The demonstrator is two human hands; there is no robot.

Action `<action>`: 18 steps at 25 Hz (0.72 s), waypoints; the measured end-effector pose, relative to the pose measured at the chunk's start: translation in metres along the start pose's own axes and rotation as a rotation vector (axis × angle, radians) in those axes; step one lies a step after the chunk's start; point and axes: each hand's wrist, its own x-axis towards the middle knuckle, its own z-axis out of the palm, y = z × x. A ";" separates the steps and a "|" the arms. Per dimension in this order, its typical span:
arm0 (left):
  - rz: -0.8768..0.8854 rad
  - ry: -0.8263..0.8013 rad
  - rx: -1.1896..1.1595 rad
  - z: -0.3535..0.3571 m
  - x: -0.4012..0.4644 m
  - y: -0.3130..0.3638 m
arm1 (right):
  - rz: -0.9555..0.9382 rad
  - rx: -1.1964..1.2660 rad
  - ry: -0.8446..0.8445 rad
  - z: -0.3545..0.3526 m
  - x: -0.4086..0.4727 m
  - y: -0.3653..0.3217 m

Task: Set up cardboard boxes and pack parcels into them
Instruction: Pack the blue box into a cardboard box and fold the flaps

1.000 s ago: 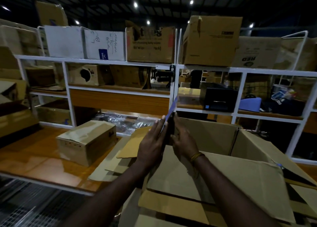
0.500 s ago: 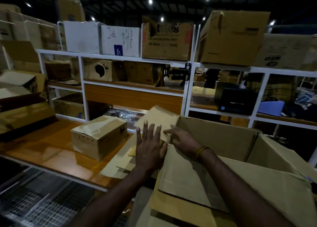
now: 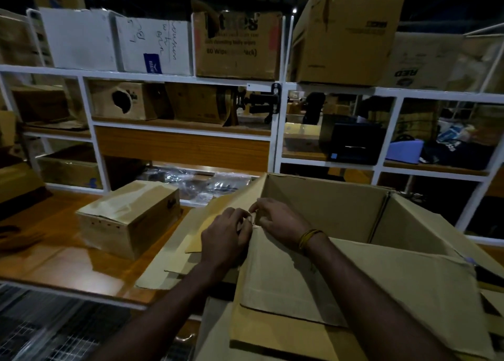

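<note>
A large open cardboard box (image 3: 327, 208) stands in front of me on the wooden table, its flaps spread outward. My left hand (image 3: 227, 236) and my right hand (image 3: 275, 218) meet at the box's near left corner. Both have curled fingers that pinch the edge of the left flap (image 3: 234, 199) where it joins the near flap (image 3: 354, 276). A yellow band circles my right wrist. The inside of the box is mostly hidden by the near flap.
A small closed brown box (image 3: 131, 216) sits on the wooden table (image 3: 54, 262) to the left. Flat cardboard sheets (image 3: 169, 265) lie beside the big box. White shelving (image 3: 275, 131) behind holds several cartons, plastic bags and a black printer (image 3: 351, 142).
The left flap has folded down from upright to outward. My left hand went from flat with spread fingers to curled at the corner, and my right hand moved in beside it.
</note>
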 end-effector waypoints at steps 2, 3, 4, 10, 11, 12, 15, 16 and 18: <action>0.014 0.008 -0.016 -0.002 0.010 0.008 | 0.015 0.007 0.132 -0.003 -0.009 0.001; 0.017 -0.006 -0.024 -0.003 0.016 0.016 | 0.027 -0.007 0.202 -0.005 -0.014 0.005; 0.017 -0.030 -0.030 -0.003 0.020 0.028 | 0.047 -0.032 0.266 -0.009 -0.023 0.011; 0.137 -0.115 -0.081 0.015 0.017 0.128 | 0.223 -0.129 0.453 -0.053 -0.105 0.065; 0.162 -0.142 -0.106 0.022 0.013 0.147 | 0.262 -0.144 0.467 -0.061 -0.124 0.075; 0.179 -0.170 -0.136 0.030 0.006 0.168 | 0.305 -0.158 0.479 -0.071 -0.146 0.085; 0.244 -0.250 -0.201 0.053 -0.019 0.238 | 0.425 -0.209 0.495 -0.102 -0.220 0.112; 0.268 -0.276 -0.195 0.061 -0.028 0.261 | 0.458 -0.237 0.494 -0.112 -0.245 0.121; 0.303 -0.316 -0.179 0.078 -0.043 0.309 | 0.529 -0.280 0.501 -0.134 -0.294 0.138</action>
